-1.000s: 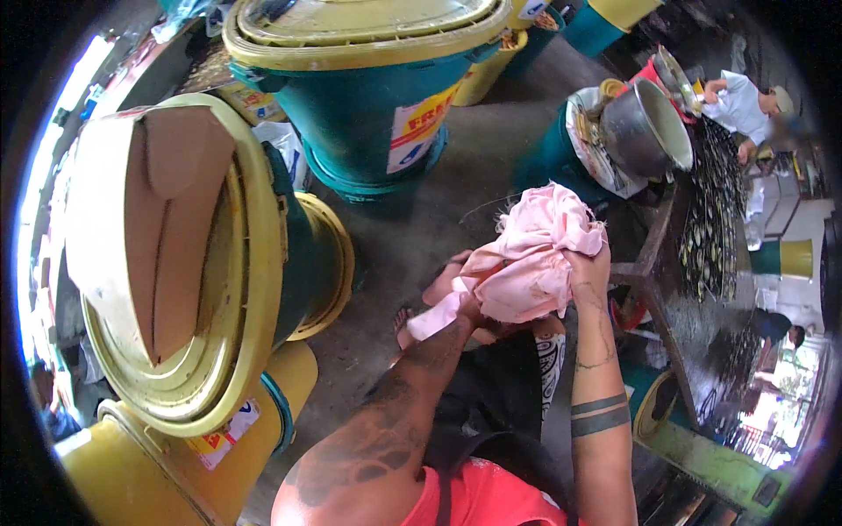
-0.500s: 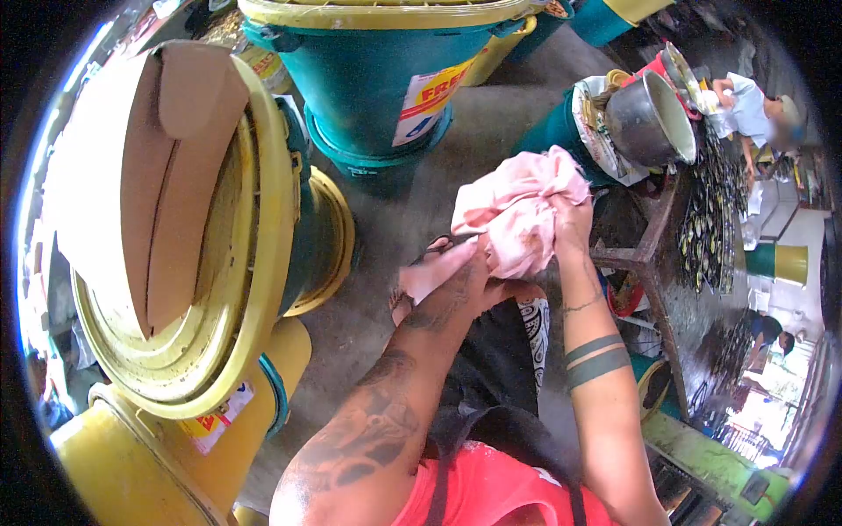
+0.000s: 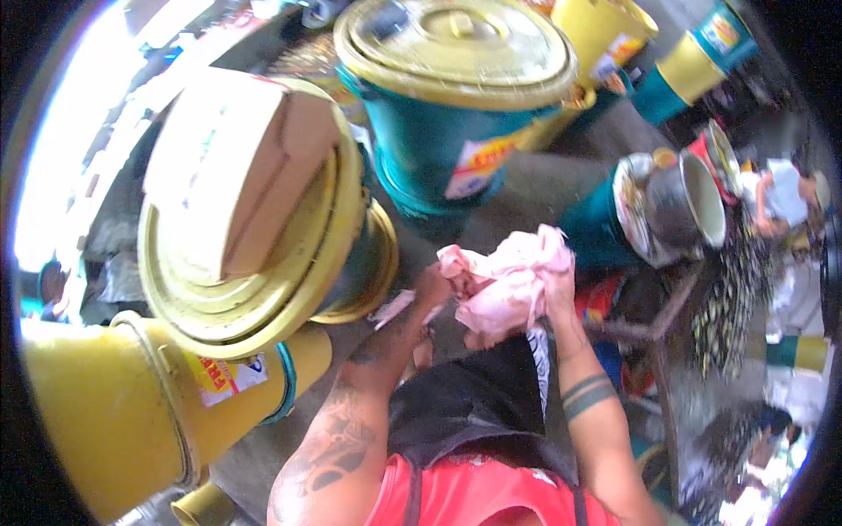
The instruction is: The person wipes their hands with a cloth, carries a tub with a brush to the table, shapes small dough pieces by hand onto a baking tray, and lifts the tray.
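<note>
A crumpled pink cloth bundle (image 3: 517, 279) is gripped between the left hand (image 3: 434, 286) and right hand (image 3: 559, 294), its long axis running crosswise.

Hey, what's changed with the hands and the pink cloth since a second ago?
The left hand has moved leftward, away from the right hand, so the pink cloth now spreads between them. The whole view shifted with the head. Unchanged: both hands hold the cloth, and the cardboard lies on the yellow lid.
</note>
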`<state>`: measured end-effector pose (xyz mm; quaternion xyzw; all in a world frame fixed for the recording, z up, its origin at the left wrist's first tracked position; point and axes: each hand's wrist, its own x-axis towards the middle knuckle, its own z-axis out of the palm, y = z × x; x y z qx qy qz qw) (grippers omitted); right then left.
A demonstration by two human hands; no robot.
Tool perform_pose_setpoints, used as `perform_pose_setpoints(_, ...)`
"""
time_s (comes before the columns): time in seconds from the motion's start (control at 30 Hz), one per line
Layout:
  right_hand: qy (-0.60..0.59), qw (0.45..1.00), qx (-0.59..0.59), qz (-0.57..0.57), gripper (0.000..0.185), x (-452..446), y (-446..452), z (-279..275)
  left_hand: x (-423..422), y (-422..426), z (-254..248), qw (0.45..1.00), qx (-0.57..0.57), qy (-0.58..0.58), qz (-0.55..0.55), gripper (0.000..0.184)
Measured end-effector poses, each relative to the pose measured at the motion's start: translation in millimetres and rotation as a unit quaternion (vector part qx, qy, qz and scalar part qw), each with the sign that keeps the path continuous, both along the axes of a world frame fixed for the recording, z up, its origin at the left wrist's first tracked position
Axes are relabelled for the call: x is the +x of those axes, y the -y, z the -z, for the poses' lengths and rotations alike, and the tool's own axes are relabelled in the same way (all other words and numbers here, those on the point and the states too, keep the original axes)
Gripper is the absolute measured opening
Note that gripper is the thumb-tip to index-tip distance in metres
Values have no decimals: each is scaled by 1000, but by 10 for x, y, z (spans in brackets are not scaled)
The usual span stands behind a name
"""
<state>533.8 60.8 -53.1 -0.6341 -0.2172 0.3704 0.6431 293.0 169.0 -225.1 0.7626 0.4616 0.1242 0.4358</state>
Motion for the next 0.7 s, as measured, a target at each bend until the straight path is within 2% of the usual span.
perform_pose_setpoints(0.03,-11,997,18,-69,65,-100,-133,-281,174,-101,-493,972,-184,145,-31,25)
perform_pose_setpoints(0.07,-19,989,34,-139,72,-199,-208,-589,350,-205,-1043,892,-355,265,-89,22)
perform_pose_setpoints(0.1,0,974,6,-225,78,-163,-212,-496,460,-176,-1449,955,-234,185,-17,24)
perform_pose_setpoints(0.13,19,952,-23,-306,85,-159,-203,-386,573,-149,-1842,990,-97,97,39,27)
perform_pose_setpoints(0.2,94,953,-18,-286,90,-463,-236,-1110,614,68,-2354,964,-174,199,-42,22)
perform_pose_setpoints(0.23,96,951,7,-294,82,-335,-353,-1002,635,189,-2611,942,-206,251,-82,22)
perform_pose_setpoints(0.27,110,952,4,-286,71,-236,-493,-1010,605,107,-2297,902,-276,333,-10,38)
perform_pose_setpoints(0.3,263,912,39,-312,65,-192,-588,-1399,519,206,-2777,896,-237,374,-17,53)
perform_pose_setpoints(0.33,402,847,87,-336,59,-190,-641,-1848,386,369,-3341,889,-196,412,-35,71)
perform_pose_setpoints(0.4,472,779,205,-358,53,118,-988,-2027,141,633,-3543,948,87,289,-102,83)
perform_pose_setpoints(0.43,501,757,222,-356,51,260,-1186,-2159,-67,728,-3787,954,108,237,-146,85)
perform_pose_setpoints(0.47,528,737,231,-355,50,372,-1469,-2276,-256,884,-3829,946,116,201,-225,80)
perform_pose_setpoints(0.57,607,678,196,-366,46,607,-2319,-2469,-840,1641,-3581,936,-10,14,-351,58)
perform_pose_setpoints(0.6,633,658,172,-370,45,657,-2510,-2510,-920,1994,-3661,922,-43,-57,-380,52)
perform_pose_setpoints(0.63,654,642,144,-373,44,736,-2670,-2539,-977,2406,-3761,909,-56,-79,-406,47)
perform_pose_setpoints(0.67,669,628,122,-379,42,750,-2825,-2542,-1088,2782,-3360,896,31,-131,-424,44)
perform_pose_setpoints(0.7,693,600,101,-388,41,535,-3285,-2588,-1290,2887,-3032,873,25,-130,-469,41)
